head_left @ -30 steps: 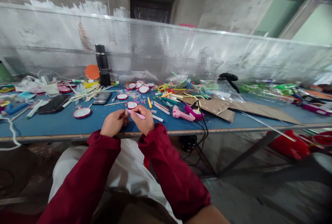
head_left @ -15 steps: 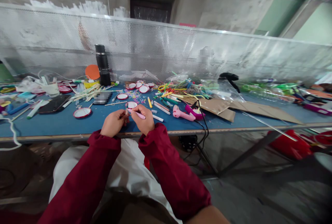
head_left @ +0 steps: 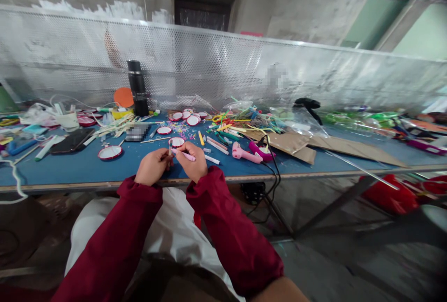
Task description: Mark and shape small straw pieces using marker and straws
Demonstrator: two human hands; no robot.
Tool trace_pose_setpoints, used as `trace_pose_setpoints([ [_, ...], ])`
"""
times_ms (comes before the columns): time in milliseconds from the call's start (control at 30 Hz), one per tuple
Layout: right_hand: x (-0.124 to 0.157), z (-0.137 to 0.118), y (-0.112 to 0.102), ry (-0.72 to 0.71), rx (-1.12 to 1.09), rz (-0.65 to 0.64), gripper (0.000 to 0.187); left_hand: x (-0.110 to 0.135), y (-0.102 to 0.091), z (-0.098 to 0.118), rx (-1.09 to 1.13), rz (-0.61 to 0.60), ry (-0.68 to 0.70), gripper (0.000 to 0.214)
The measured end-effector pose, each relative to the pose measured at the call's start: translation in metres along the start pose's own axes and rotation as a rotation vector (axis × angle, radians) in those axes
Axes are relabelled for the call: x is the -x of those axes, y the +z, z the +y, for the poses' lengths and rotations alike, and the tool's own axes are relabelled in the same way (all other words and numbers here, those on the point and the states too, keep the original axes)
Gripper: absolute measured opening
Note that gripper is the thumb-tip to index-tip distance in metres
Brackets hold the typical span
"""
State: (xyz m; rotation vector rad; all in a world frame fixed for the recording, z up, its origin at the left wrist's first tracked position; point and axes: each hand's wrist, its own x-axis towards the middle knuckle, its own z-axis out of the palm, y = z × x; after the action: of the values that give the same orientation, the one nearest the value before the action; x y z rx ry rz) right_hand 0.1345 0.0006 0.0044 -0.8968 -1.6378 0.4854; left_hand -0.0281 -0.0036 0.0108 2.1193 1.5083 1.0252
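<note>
Both hands meet over the near edge of the blue table (head_left: 84, 167). My left hand (head_left: 152, 166) is closed, pinching a small thin upright piece (head_left: 170, 148) between thumb and fingers. My right hand (head_left: 192, 162) is closed round a pink stick (head_left: 186, 155) that lies across its fingers and points left toward the left hand's piece. A round red-rimmed white disc (head_left: 177, 141) lies on the table just behind the fingertips. Dark red sleeves cover both arms.
A pink glue gun (head_left: 244, 154) with a black cable lies right of my hands. Further red-rimmed discs (head_left: 110, 152), coloured sticks, a black phone (head_left: 71, 140), a black flask (head_left: 137, 87), cardboard (head_left: 335, 146) and plastic bags litter the table. A perforated metal screen (head_left: 216, 69) backs it.
</note>
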Motion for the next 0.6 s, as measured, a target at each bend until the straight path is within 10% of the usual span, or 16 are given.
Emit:
trace_pose_setpoints([
  [600, 0.0002, -0.0009, -0.0004, -0.013, -0.002, 0.006, 0.02, 0.0003, -0.0005, 0.0015, -0.016, 0.0, -0.005, 0.023],
])
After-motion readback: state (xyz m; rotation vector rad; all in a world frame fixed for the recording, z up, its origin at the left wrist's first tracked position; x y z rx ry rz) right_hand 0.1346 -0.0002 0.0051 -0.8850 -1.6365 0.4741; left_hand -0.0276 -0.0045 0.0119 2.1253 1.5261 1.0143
